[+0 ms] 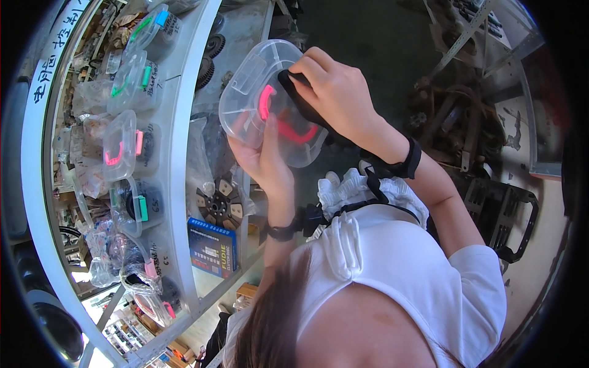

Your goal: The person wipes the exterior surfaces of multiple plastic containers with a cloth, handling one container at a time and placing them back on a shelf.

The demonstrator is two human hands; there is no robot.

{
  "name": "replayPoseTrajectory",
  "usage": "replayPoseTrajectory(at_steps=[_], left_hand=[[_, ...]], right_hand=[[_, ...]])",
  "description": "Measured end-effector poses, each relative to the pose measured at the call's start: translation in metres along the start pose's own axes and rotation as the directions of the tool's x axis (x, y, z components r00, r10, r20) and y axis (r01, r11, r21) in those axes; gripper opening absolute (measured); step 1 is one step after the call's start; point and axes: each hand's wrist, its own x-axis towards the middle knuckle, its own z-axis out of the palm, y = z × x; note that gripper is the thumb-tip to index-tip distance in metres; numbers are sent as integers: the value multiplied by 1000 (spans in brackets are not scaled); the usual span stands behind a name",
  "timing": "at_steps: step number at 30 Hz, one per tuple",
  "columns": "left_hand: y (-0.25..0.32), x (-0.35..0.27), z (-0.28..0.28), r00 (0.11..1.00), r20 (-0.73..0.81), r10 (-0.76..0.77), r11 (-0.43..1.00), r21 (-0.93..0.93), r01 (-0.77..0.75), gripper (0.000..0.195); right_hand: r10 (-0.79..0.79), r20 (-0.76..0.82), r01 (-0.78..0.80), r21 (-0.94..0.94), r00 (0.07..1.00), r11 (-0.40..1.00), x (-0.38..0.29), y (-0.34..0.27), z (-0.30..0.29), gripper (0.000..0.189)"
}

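Observation:
A clear plastic storage box (244, 60) with a pink handle is held up in front of my body, tilted. My left hand (269, 158) grips it from the near left, thumb against the clear plastic and fingers seen through it. A black cloth (299, 99) is bunched in my right hand (336, 89), pressed over the right side of the box. The box's pink handle (265, 102) lies between the two hands. More pink (297, 132) shows at its lower part. What the box holds, if anything, cannot be made out.
At left, a white metal shelf (181, 138) carries several clear lidded boxes (120, 147) with coloured handles. Below are gears (214, 46), a clutch disc (220, 202) and a blue Fudie carton (212, 248). Dark metal parts (453, 119) lie on the floor at right.

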Motion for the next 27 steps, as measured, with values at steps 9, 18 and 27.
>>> replayPoseTrajectory(at_steps=[9,18,27], left_hand=[[14,-3,19,996,9,94,995,25,-94,33],[15,-6,17,931,-34,363,906,245,-344,30],[21,11,17,899,-109,423,906,43,-421,36]], right_hand=[[-81,-108,85,31,991,996,3,-8,2,16],[-4,73,19,-215,997,977,0,-12,19,10],[72,241,-87,52,968,995,-15,-6,31,13]])
